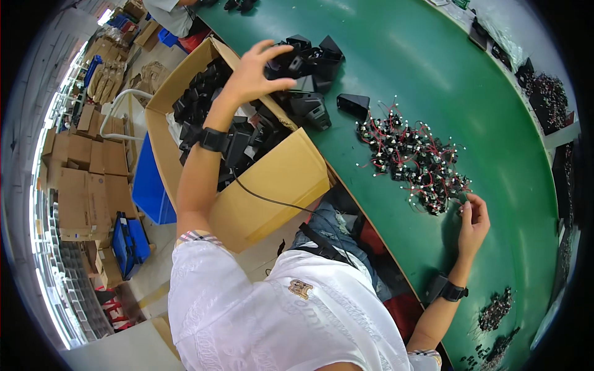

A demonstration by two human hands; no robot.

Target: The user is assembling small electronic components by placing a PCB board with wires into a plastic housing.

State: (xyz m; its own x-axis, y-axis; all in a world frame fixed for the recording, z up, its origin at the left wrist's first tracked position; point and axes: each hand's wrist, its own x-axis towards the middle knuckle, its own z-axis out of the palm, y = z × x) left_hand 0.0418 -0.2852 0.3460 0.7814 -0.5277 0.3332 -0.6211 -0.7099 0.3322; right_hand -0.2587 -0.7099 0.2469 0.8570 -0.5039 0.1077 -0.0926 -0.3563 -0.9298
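Observation:
My left hand (255, 73) reaches over the edge of a cardboard box, thumb and fingers spread apart. Its fingertips are beside a cluster of black plastic housings (315, 110) on the green table; I see nothing gripped between them. A single black housing (353, 106) lies a little to the right. Across the table spreads a tangled pile of small black parts with red wires and white connectors (416, 154). At that pile's near right edge, my right hand (474, 227) has thumb and fingers closed in a pinch. What sits between those fingertips is too small to make out.
The open cardboard box (272, 198) at the table's left edge holds many black housings (207, 93). Behind it stands a blue bin (150, 185). Small dark parts (495, 309) lie in heaps at the lower right of the table (427, 68). Stacked cartons (83, 201) fill the left.

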